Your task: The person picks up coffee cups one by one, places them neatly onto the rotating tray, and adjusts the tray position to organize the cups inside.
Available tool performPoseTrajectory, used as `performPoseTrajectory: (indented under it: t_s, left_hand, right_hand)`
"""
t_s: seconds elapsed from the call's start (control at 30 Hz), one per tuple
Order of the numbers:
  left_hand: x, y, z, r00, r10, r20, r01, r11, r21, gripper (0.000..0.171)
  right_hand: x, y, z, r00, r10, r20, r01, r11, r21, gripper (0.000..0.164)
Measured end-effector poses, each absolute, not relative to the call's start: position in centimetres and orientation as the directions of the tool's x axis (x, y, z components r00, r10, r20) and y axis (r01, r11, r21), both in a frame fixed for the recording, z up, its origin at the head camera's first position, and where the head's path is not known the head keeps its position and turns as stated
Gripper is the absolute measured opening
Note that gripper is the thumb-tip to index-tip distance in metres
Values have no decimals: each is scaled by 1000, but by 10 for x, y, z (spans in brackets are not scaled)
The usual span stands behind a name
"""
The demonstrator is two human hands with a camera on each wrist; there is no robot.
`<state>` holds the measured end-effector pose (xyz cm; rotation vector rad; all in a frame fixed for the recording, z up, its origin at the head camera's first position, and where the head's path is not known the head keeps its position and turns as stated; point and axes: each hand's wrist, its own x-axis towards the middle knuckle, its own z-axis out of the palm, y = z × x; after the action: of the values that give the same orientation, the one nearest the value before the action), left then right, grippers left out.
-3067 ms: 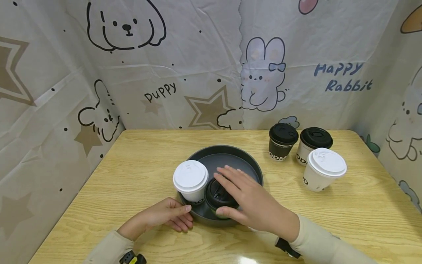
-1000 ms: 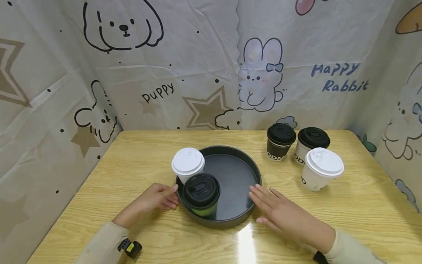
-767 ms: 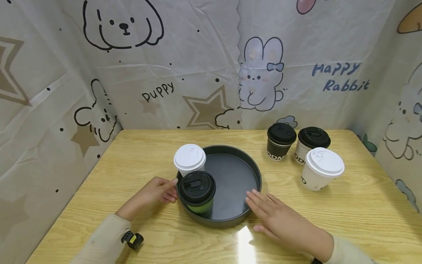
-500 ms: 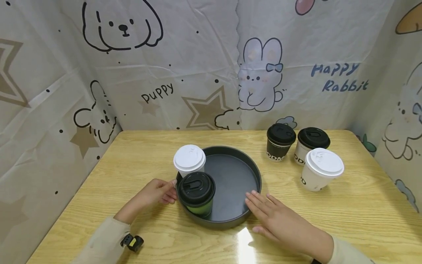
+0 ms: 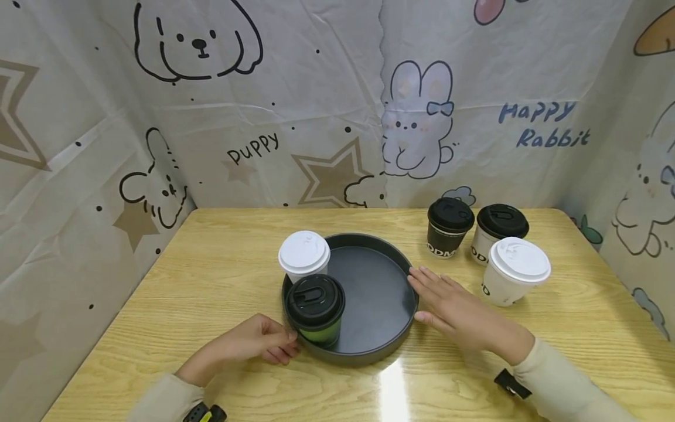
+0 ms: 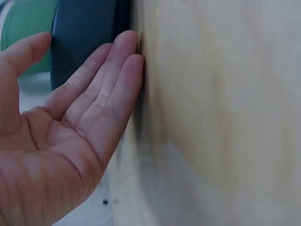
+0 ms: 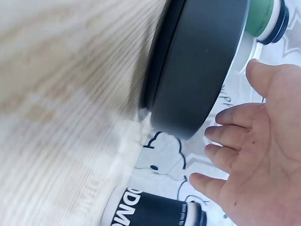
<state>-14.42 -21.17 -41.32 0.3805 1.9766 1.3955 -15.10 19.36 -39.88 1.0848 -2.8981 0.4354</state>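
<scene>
A round dark grey tray (image 5: pixel 377 305) lies on the table with two lidded paper cups on its left side. The white-lidded cup (image 5: pixel 304 253) stands behind the green cup (image 5: pixel 320 310) with a black lid. My left hand (image 5: pixel 250 340) is at the tray's front-left edge; in the left wrist view its fingers (image 6: pixel 101 89) stretch along the outer wall and the thumb tip meets the rim. At the right edge is my right hand (image 5: pixel 459 308), fingers extended and holding nothing. The right wrist view shows its fingers beside the tray wall (image 7: pixel 197 66); contact is unclear.
At the back right stand a black cup (image 5: pixel 448 231), a black-lidded white cup (image 5: pixel 485 240) and a white-lidded cup (image 5: pixel 514 272). A patterned cloth (image 5: pixel 327 105) hangs behind the wooden table (image 5: pixel 227 264).
Earlier, the right hand was over the green cup; both tray cups now sit further left and back. Lately the left hand slid forward round the rim, and the right hand moved back along the right edge.
</scene>
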Motion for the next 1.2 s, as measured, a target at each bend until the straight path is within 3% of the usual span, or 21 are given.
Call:
performPoseTrajectory:
  t_s: [0.47,1.2]
  left_hand:
    - [-114,-171,-425,-705,588,-397,-269,296,916,50]
    - [-122,-187,-422,-705,566,-426,-339,259,905,48]
  right_hand:
    - [-177,196,-401,-780,-620,79,-608,722,-332,62]
    - [-151,196,-403,-752,-652,95,-656,726,-207,60]
